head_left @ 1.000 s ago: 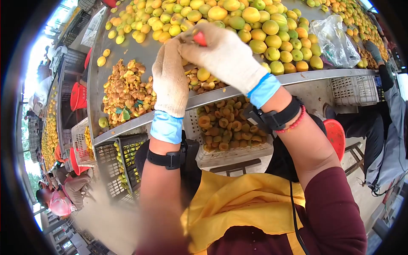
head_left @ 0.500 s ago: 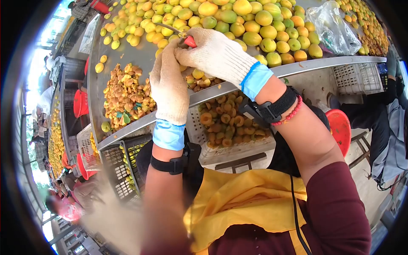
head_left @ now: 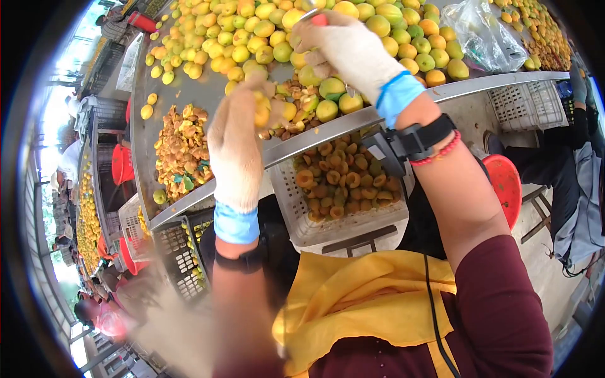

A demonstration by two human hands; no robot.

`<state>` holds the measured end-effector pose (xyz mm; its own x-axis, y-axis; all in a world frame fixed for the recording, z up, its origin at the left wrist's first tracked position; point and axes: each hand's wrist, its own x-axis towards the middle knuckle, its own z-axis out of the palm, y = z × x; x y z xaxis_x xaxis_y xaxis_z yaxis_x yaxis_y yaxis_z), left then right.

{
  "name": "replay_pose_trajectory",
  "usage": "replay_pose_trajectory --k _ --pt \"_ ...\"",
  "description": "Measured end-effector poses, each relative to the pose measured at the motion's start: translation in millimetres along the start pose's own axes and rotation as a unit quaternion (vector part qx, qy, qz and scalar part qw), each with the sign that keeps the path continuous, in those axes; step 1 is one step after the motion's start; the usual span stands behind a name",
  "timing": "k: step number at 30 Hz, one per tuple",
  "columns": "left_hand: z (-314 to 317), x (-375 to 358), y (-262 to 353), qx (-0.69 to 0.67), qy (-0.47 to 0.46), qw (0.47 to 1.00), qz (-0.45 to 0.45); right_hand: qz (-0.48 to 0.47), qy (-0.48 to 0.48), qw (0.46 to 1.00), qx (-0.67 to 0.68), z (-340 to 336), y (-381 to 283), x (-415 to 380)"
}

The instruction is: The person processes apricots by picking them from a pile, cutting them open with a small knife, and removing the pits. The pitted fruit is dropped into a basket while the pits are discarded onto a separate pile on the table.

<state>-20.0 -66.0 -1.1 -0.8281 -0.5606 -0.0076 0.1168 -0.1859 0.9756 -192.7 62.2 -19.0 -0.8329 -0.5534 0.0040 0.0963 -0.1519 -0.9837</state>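
My left hand (head_left: 236, 138), in a cream knit glove, is closed around a yellow fruit (head_left: 261, 110) above the table's front edge; its fingers are blurred. Farther right, my right hand (head_left: 343, 47) is gloved too and closed on a red-handled tool (head_left: 319, 20) whose metal end points up and left. Green-yellow fruits (head_left: 331, 88) lie just below my right hand. Left of my left hand sits a heap of brown-orange fruit pieces (head_left: 179, 145) with a few green leaves.
Whole fruits (head_left: 252, 31) cover the back of the metal table (head_left: 315, 132). Below its edge stands a white crate (head_left: 296, 217) of fruit halves. A clear plastic bag (head_left: 488, 41) lies at the right. Red tub (head_left: 504, 189) at lower right; co-worker's dark-clothed leg (head_left: 535, 160) beyond.
My hands have separated: the right moved up and right with the tool, the left slightly left and down. A yellow fruit now shows in my left hand. More green-yellow fruits show between them.
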Motion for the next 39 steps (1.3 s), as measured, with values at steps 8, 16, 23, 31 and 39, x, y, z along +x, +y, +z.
replay_pose_trajectory --k 8,16,23,31,39 --pt "-4 -12 25 0.373 -0.123 0.912 0.118 0.043 0.031 0.994 -0.099 -54 -53 -56" --pt "63 146 -2 0.490 -0.065 0.866 0.076 0.005 0.092 0.990 0.104 -75 -76 -74" --pt "105 209 -49 0.730 0.002 0.680 0.070 0.076 0.088 0.990 0.077 -90 -77 -73" --pt "48 143 -25 0.534 -0.031 0.797 0.281 0.102 0.030 0.989 0.099 -80 -69 -82" --pt "45 -2 24 -0.248 -0.179 0.944 -0.121 0.122 -0.082 0.988 0.037 -26 -66 -115"
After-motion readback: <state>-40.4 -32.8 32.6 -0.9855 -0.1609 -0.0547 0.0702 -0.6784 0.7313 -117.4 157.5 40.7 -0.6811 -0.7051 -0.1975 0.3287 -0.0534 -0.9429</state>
